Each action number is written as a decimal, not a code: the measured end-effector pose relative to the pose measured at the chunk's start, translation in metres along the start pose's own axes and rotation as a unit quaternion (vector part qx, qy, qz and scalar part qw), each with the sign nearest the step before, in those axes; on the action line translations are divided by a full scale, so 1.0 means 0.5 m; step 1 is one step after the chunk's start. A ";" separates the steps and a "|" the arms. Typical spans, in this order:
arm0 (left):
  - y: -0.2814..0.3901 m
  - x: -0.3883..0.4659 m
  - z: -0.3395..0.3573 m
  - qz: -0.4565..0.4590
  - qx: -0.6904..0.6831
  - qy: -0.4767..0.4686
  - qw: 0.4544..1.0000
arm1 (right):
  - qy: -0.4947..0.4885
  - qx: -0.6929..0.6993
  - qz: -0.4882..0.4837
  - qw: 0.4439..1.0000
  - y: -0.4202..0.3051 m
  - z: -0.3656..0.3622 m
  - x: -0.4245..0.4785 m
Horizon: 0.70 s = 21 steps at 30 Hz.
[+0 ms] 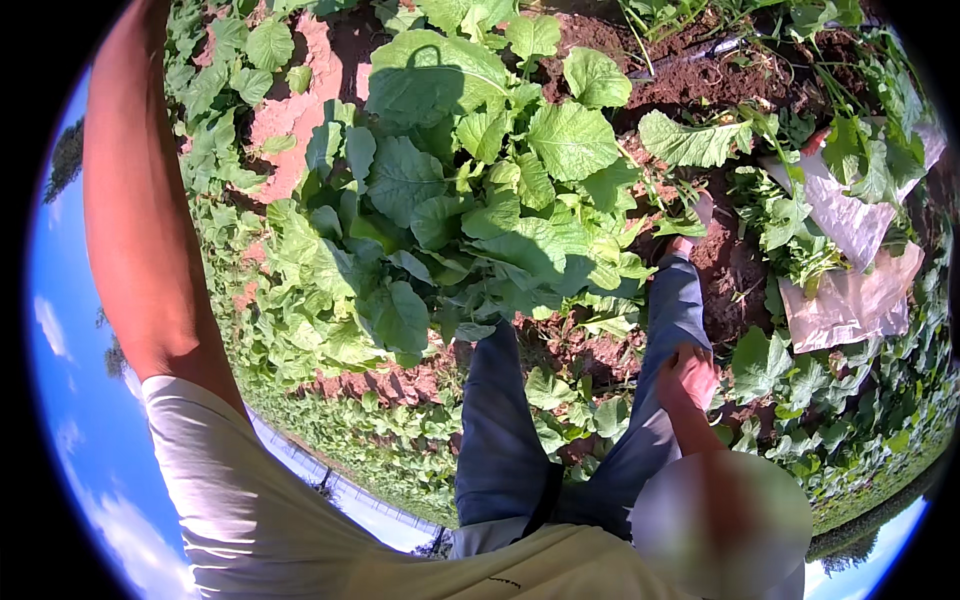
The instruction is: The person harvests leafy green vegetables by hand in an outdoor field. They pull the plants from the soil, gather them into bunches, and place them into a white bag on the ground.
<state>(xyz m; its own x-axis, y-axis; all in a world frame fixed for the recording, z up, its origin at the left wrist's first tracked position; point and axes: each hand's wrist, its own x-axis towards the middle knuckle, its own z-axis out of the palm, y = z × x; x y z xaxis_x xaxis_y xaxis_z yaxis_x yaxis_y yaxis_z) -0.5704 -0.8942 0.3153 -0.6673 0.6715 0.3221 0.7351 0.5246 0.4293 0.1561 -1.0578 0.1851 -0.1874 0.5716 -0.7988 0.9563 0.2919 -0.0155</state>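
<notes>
My left arm (142,202) reaches up along the left side, and its hand is out of view past the top edge. Lower right, my right hand (686,377) rests on the knee of my blue-grey trousers (679,300); its fingers are too indistinct to read, and I see no object in it. In front of me grows a dense clump of broad-leaved greens (442,202), with a shadow falling across its upper leaves. The clump hides the lower part of one trouser leg (495,420).
Two clear plastic bags, one upper (844,202) and one lower (855,300), lie among leaves at right. My bare foot (701,214) stands on reddish soil (724,262). A dark hose (705,56) crosses the soil at upper right. More leafy rows (217,90) grow at left.
</notes>
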 end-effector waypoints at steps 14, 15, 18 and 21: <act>0.098 -0.808 -0.263 -0.444 -0.345 -0.305 0.768 | 0.052 -0.042 -0.117 0.991 -0.081 0.017 -0.045; 0.122 -0.884 -0.266 -0.406 -0.281 -0.370 0.787 | 0.017 -0.006 -0.150 0.988 -0.119 -0.007 -0.062; 0.262 -1.064 -0.254 -0.377 -0.241 -0.402 0.799 | -0.115 0.298 -0.289 0.903 -0.201 -0.020 -0.113; 0.319 -1.242 -0.211 -0.384 -0.280 -0.452 0.755 | -0.328 0.628 -0.081 0.701 -0.261 0.053 -0.166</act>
<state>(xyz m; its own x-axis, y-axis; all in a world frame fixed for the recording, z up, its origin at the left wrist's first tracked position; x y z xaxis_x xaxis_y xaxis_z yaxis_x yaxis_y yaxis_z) -0.0516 -1.2827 0.2727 -0.3316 0.4981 -0.8012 -0.1614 0.8068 0.5683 0.0526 -1.1636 0.2374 -0.5670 0.0128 -0.8236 0.4558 -0.8279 -0.3267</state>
